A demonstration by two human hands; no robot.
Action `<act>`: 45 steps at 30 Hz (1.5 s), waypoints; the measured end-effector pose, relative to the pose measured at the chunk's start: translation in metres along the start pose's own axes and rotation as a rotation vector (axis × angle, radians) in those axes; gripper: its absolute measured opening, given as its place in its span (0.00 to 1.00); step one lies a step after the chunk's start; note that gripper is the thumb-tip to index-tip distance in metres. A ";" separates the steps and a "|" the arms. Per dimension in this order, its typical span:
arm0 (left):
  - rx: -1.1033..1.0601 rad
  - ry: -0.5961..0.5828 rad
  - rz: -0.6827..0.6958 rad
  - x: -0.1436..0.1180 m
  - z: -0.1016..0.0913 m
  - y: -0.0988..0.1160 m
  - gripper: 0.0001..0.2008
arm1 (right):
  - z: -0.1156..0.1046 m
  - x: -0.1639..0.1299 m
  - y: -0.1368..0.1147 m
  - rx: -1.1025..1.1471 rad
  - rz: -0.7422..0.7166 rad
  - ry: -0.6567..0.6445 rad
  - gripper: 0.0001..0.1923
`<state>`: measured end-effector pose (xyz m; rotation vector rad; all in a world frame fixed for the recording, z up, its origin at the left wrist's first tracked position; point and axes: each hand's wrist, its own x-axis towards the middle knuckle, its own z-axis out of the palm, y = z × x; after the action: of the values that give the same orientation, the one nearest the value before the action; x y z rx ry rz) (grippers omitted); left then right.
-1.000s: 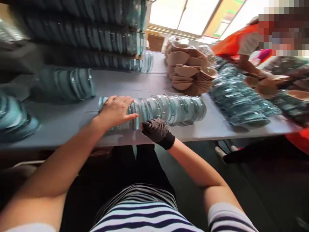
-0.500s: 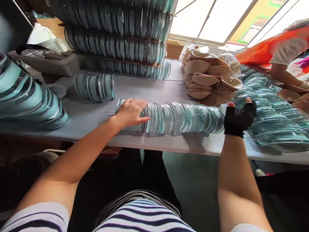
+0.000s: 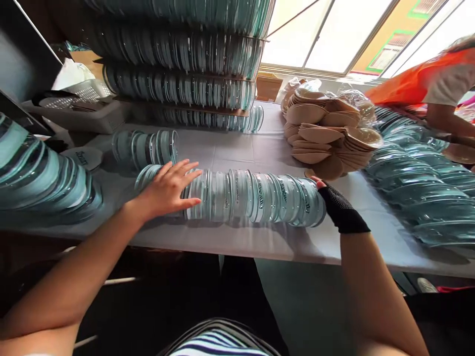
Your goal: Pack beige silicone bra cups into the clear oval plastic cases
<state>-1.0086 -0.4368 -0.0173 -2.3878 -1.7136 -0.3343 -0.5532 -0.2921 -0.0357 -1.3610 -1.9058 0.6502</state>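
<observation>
A long row of nested clear bluish round-edged pieces (image 3: 241, 195) lies on its side across the white-covered table, dark lettering on several of them. Over the left part of this row is my bare left hand (image 3: 168, 188), open, fingers and thumb spread; whether it presses on the pieces I cannot tell. My right hand (image 3: 336, 205), in a black fingerless glove, is against the row's right end. One fingertip lies at the top edge of the end piece, and the other fingers are mostly hidden behind it.
Behind stand tall tiers of similar pieces (image 3: 178, 89). A short row (image 3: 144, 148) lies back left, near a grey basket (image 3: 89, 116); another stack (image 3: 44, 178) leans far left. Tan cupped shells (image 3: 326, 128) are heaped back right. More clear rows (image 3: 438, 198) and a person in orange (image 3: 411, 91) are right.
The row has shifted left and its lettering shows more. My left hand has moved left with fingers spreading; my right hand has come left from the gap onto the row's right end.
</observation>
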 end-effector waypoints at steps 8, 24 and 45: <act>-0.036 -0.005 0.018 0.022 0.015 0.031 0.36 | 0.112 0.060 -0.182 -0.672 -0.477 -0.445 0.16; -0.123 0.051 -0.004 0.028 0.019 0.024 0.36 | 0.181 0.095 -0.236 -1.026 -0.612 -0.826 0.15; -0.084 -0.039 0.017 0.021 0.018 0.024 0.33 | 0.172 -0.074 -0.154 -0.658 -0.671 -0.056 0.16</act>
<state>-0.9775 -0.4203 -0.0284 -2.4821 -1.7281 -0.3673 -0.7633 -0.4127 -0.0497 -0.9304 -2.5472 -0.3008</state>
